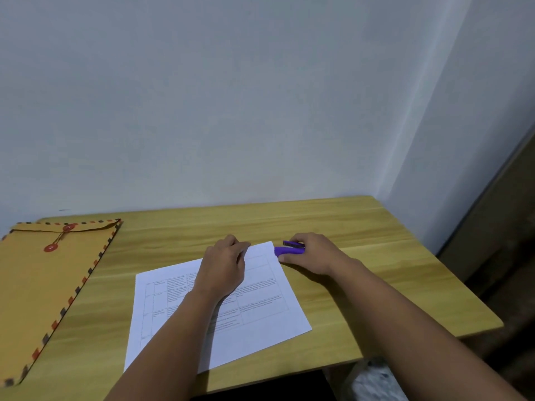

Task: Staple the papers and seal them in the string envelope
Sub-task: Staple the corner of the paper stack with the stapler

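White printed papers [260, 302] lie askew in the middle of the wooden table [362, 227]. My left hand [224, 267] rests flat on their far edge, its fingertips near the far right corner. My right hand [311, 254] is closed around a small purple stapler [289, 249] right beside that corner, the stapler's mouth pointing at the paper. The brown string envelope [43, 285], with a striped border and two red buttons tied by string, lies flat at the left of the table.
A pale wall stands directly behind the table. The table's right edge drops to a dark floor [492, 270]. A crumpled whitish bag [373, 380] shows below the front right edge.
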`<state>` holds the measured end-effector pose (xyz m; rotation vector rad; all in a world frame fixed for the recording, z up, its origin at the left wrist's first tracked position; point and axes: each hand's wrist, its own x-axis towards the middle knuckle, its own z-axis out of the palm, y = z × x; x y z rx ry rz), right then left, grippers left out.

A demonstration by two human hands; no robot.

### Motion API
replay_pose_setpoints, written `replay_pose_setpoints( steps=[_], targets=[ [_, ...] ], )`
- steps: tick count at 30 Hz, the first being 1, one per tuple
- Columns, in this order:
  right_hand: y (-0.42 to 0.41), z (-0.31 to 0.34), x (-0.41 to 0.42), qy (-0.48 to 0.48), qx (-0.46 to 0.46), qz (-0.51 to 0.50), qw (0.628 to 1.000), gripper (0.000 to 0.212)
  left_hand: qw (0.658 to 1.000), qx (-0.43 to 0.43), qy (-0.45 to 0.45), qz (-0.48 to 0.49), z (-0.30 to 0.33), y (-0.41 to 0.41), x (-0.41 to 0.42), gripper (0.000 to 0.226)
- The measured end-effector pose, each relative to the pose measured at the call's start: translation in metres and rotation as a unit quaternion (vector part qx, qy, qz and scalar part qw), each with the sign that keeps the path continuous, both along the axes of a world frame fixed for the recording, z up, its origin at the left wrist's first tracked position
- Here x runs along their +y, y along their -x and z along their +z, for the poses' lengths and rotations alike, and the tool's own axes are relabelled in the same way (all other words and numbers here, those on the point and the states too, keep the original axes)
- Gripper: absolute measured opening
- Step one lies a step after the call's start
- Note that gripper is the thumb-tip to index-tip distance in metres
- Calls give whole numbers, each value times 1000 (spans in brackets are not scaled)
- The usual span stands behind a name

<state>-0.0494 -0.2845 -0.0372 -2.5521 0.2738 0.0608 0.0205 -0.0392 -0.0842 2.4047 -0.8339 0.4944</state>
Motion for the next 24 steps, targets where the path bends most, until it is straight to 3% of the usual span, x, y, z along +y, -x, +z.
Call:
replay_pose_setpoints(
  steps=[6,15,24],
  targets=[
    [5,-2,-7,-188,-64,10,980,37,1000,5,21,-4,0,2,-1,24],
    [-5,2,7,-191,-41,52,979,42,1000,0,24,-18,-1,1,-1,20],
    [-7,-1,13,-222,-60,52,972,23,999,8,31,-30,-3,-1,0,19]
  ],
)
